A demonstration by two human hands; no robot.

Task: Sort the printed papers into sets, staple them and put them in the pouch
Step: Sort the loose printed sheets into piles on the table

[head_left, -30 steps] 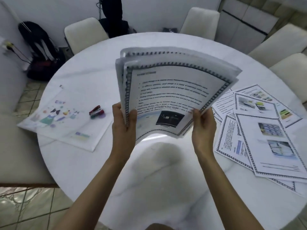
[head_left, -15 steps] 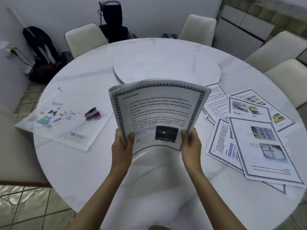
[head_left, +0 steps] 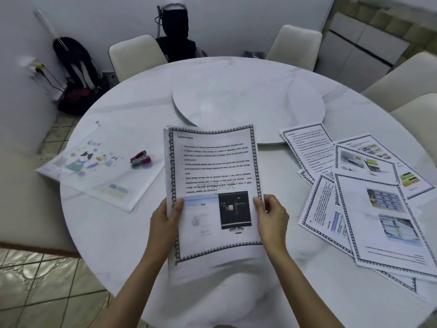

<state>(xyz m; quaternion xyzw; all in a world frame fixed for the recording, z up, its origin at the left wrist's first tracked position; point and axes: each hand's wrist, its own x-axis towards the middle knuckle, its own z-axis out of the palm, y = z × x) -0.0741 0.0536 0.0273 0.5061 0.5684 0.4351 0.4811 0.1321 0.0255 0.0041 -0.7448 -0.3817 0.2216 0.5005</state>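
I hold a stack of printed papers (head_left: 214, 171) with patterned borders over the round white marble table (head_left: 118, 233). My left hand (head_left: 165, 221) grips the stack's left edge and my right hand (head_left: 272, 216) grips its right edge. The top page shows text and a dark monitor picture. Several more printed sheets (head_left: 369, 197) lie fanned out on the table to the right. A clear pouch (head_left: 94, 166) with cartoon prints lies flat at the left. A red stapler (head_left: 140, 157) rests on its right part.
A raised round turntable (head_left: 248, 102) sits in the table's middle. Cream chairs (head_left: 134, 55) ring the table. A dark backpack (head_left: 75, 76) leans at the wall on the left. White cabinets (head_left: 361, 50) stand at the back right.
The stack came down from an upright, fanned position to lie nearly flat and squared, low over the table. Both hands kept hold of its edges.
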